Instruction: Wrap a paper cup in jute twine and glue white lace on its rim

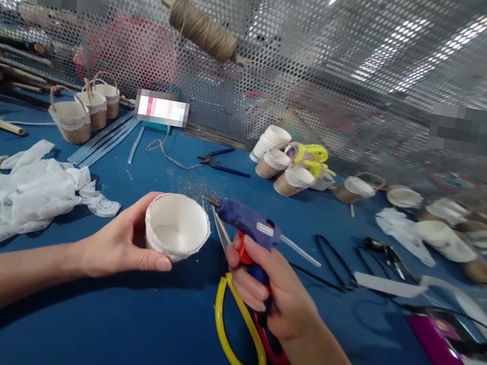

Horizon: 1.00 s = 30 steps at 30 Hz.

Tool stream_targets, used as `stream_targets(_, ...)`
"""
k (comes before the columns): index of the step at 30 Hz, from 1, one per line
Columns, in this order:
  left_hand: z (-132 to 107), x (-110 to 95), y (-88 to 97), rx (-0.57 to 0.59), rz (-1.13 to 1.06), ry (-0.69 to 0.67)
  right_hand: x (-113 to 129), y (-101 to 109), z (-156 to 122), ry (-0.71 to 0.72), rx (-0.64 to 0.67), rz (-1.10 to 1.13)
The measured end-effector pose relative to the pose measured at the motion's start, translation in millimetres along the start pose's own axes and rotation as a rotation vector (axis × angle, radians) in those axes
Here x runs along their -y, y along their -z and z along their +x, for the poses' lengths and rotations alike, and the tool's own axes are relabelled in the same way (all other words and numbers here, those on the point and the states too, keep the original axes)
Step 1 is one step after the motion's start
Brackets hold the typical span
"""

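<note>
My left hand is closed around a small white paper cup, holding it mouth-up just above the blue table. My right hand grips a blue glue gun with an orange trigger; its nozzle points left, close to the cup's rim. Under the right hand lie scissors with yellow and red handles, blades pointing up toward the cup.
Crumpled white lace fabric lies at the left. Small burlap-wrapped baskets stand at the back left, more cups at the back middle and right. Pliers, black scissors, a twine spool on the mesh wall, a purple device.
</note>
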<state>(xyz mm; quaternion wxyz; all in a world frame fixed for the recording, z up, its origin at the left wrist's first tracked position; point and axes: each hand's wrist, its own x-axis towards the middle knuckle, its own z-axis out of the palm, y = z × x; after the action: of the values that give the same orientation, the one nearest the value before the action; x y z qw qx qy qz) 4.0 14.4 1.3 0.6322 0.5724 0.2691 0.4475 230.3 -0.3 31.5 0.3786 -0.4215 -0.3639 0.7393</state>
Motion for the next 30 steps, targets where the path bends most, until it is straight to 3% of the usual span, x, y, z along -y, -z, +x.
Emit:
stream_targets(11, 1, 0, 0.1, -0.020, 0.047, 0.012, -2, -2, -1, -0.004, -0.031, -0.126)
stream_targets(18, 2, -1, 0.5, -0.002, 0.116, 0.039, 6, 2, -7, 0.251, -0.148, -0.616)
stream_targets(23, 4, -2, 0.8, 0.025, 0.104, 0.065, 18, 2, -16, 0.264, -0.250, -0.945)
stream_targets(30, 3, -5, 7.8, 0.149, 0.047, 0.181, 23, 9, -18, 0.281, -0.119, -0.851)
